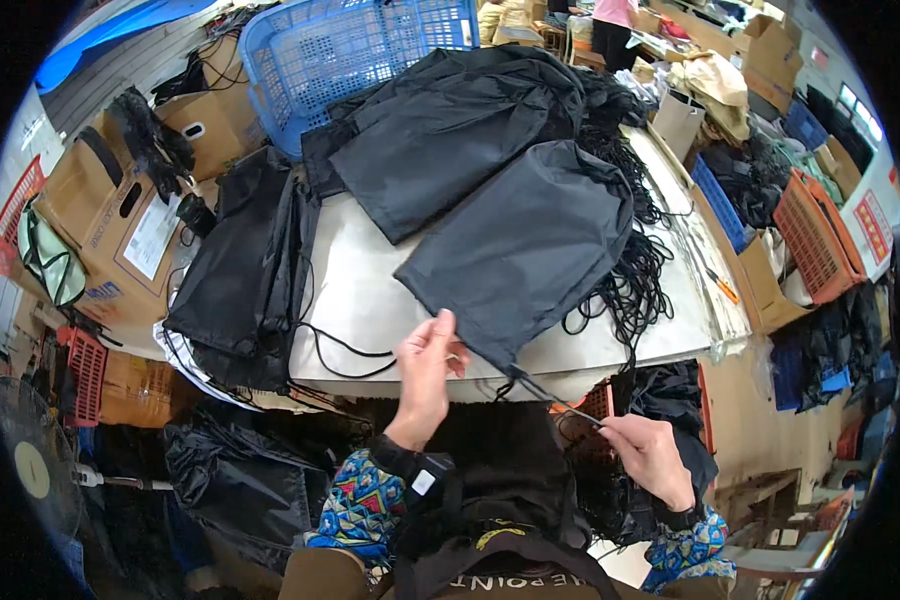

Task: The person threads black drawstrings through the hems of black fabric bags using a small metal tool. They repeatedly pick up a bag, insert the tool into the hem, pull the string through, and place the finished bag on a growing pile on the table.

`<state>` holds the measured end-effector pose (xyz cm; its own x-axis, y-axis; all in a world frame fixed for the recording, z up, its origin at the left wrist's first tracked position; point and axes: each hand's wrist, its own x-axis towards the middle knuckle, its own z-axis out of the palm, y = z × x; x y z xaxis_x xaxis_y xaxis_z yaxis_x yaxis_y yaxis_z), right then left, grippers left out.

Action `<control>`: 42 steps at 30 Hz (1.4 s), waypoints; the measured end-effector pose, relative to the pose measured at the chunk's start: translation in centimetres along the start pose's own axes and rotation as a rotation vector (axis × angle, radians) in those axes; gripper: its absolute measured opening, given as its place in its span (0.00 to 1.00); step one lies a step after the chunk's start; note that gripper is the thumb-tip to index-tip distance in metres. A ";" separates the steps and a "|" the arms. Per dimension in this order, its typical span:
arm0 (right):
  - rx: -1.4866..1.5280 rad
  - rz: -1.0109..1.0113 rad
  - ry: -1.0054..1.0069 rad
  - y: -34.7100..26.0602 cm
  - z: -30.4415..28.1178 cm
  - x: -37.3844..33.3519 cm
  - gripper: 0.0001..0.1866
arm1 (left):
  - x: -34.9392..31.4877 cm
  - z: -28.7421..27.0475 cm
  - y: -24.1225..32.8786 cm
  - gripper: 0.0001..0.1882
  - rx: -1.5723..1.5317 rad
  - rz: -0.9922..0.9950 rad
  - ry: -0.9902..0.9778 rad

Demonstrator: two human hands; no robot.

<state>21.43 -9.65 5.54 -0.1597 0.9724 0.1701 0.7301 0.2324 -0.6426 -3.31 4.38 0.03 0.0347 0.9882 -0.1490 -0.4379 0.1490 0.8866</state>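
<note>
A black drawstring bag [530, 245] lies flat on the pale table [355, 290], its lower corner toward me. My right hand [650, 455] pinches the bag's black cord [550, 397] and stretches it from that corner to the right, past the table's front edge. Close by the bag's lower left side is my left hand [428, 378], fingers loosely bent and thumb raised, with nothing visible in it. More black bags [460, 130] are layered behind this one. Loose black cords [630, 290] bunch along its right side.
Another stack of black bags [240, 270] hangs over the table's left edge. A blue plastic basket [320, 65] stands behind, with a cardboard box [120, 225] at left. An orange-handled tool [722, 288] lies at the table's right edge. Farther back stands a person in pink [615, 15].
</note>
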 end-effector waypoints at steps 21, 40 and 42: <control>1.628 0.650 -0.032 -0.6 7.8 0.4 0.11 | -4.5 2.7 -2.4 0.18 0.070 -0.081 -0.386; 1.799 0.866 -0.201 3.5 -0.3 -3.5 0.11 | 2.1 1.0 -0.2 0.13 0.017 -0.045 -0.361; 1.760 0.909 -0.262 3.5 1.0 -2.7 0.10 | 0.5 2.0 -1.6 0.13 0.157 -0.040 -0.556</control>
<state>23.77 -11.43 2.11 -0.3821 0.7371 -0.5574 -0.6687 -0.6368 -0.3837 -0.75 4.71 -0.57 0.5340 0.8450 0.0308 -0.2894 0.1484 0.9456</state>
